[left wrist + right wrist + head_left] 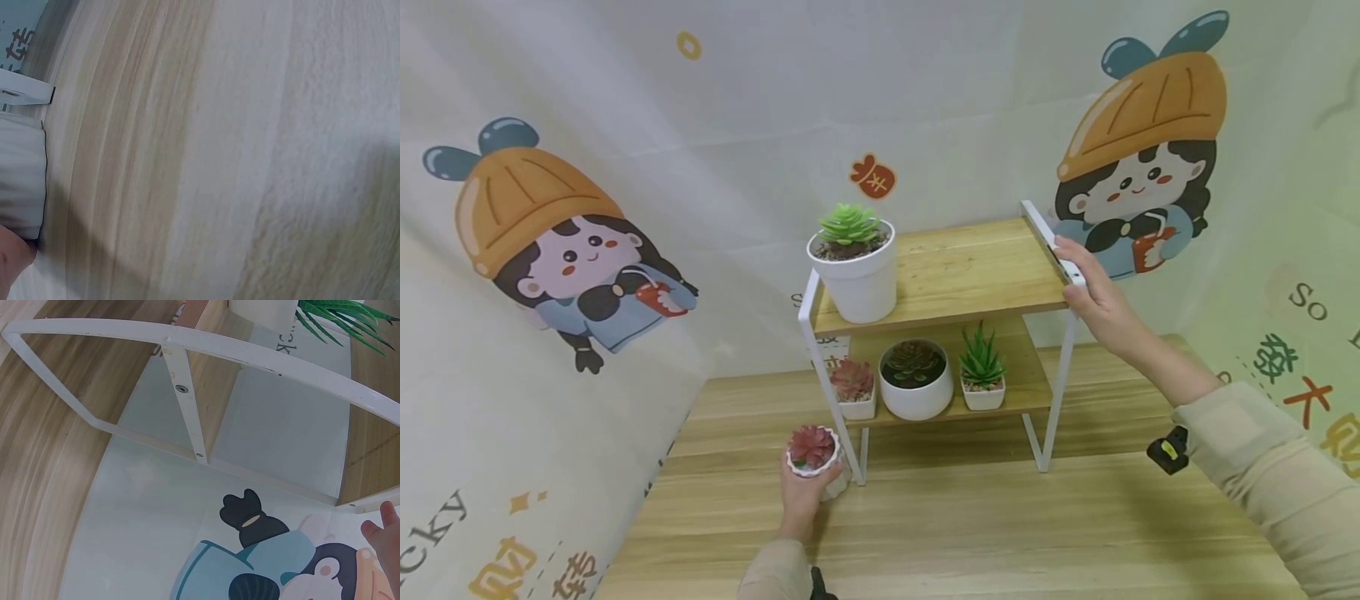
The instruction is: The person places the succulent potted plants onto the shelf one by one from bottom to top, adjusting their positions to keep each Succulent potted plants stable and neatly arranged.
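Observation:
My left hand [802, 493] grips a white scalloped-rim pot with a red succulent [812, 447], low beside the shelf's left front leg. In the left wrist view only the side of the white pot [20, 178] and a bit of the hand show, at the left edge. My right hand [1099, 292] holds the white metal side bar at the top right of a two-tier wooden shelf [962, 267]. Fingertips of that hand [389, 534] touch the frame in the right wrist view. Whether the held pot's base rests on the table I cannot tell.
A green succulent in a white pot [857, 275] stands on the top board's left. The lower board holds a pink succulent [853, 382], a round white bowl planter [916, 392] and a spiky green plant [982, 362]. A black object [1168, 452] lies by the right sleeve. Printed cloth hangs behind.

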Action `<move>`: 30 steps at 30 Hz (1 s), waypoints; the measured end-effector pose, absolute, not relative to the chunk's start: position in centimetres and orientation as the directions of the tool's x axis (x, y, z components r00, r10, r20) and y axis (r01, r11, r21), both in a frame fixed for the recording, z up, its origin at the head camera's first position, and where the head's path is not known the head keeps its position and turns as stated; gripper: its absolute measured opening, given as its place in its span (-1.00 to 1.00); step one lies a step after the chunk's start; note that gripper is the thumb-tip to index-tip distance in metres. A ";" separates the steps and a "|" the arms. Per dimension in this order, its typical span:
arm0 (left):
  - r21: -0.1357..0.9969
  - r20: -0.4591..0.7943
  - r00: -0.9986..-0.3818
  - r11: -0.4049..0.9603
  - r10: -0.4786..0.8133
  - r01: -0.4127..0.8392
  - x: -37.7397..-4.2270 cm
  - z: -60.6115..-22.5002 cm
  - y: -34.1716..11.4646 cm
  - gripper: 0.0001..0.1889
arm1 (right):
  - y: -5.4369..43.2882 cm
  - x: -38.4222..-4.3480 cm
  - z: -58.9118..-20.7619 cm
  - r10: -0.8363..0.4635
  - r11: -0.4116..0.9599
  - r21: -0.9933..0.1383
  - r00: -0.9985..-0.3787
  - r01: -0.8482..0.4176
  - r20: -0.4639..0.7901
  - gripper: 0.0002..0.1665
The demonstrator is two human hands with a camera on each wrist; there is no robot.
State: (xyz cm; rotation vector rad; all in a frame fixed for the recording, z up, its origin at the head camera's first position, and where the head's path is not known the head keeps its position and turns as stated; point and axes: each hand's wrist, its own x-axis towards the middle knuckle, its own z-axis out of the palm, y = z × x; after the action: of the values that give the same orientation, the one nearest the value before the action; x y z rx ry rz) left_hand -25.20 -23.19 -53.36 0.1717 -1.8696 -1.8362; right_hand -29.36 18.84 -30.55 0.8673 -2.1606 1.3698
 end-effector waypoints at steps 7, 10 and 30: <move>0.975 0.222 -0.887 0.073 -0.404 0.211 -24.5 -53.0 -23.2 -0.20 | 18.8 -29.4 -30.6 -0.270 0.317 -0.637 -0.711 -0.703 0.650 -0.38; 0.987 0.150 -0.913 0.119 -0.379 0.112 -24.0 -52.7 -23.5 -0.17 | 18.8 -29.5 -30.6 -0.268 0.316 -0.639 -0.712 -0.701 0.649 -0.38; 0.955 0.073 -0.983 0.296 -0.168 0.020 -20.1 -49.4 -24.4 -0.13 | 18.8 -29.6 -30.7 -0.255 0.304 -0.635 -0.703 -0.710 0.664 -0.45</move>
State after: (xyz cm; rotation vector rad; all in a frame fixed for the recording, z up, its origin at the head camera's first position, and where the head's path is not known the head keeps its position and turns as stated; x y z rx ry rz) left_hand -20.10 -24.43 -49.36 0.1377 -2.3970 -1.7692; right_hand -29.64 18.78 -30.75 0.8576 -2.1350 1.3807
